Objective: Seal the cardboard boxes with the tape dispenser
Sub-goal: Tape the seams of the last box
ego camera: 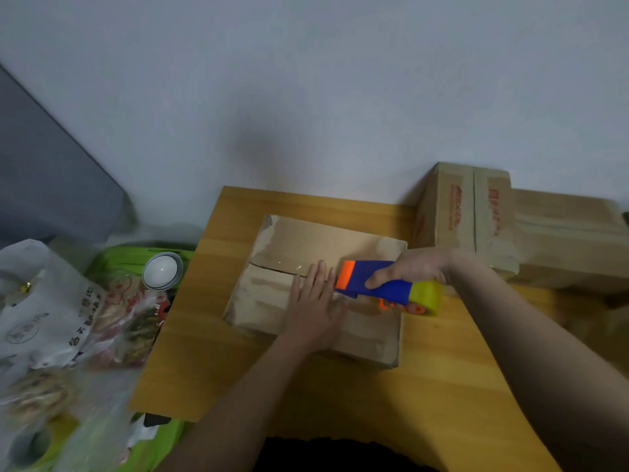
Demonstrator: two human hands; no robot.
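A flat cardboard box (299, 243) lies on the wooden table (374, 396), its two top flaps meeting in a seam that runs left to right. My left hand (315, 301) presses flat on the near flap, fingers spread, just left of the dispenser. My right hand (413, 267) grips a blue tape dispenser (381, 284) with an orange front edge and a yellowish tape roll. Its orange edge rests on the seam near the box's middle. Shiny clear tape covers the seam under the dispenser.
Larger cardboard boxes (476, 216) with red print stand at the table's back right, against the wall. To the left, off the table, lie plastic bags (51, 318), packaged food, a white bowl (161, 270) and a green surface.
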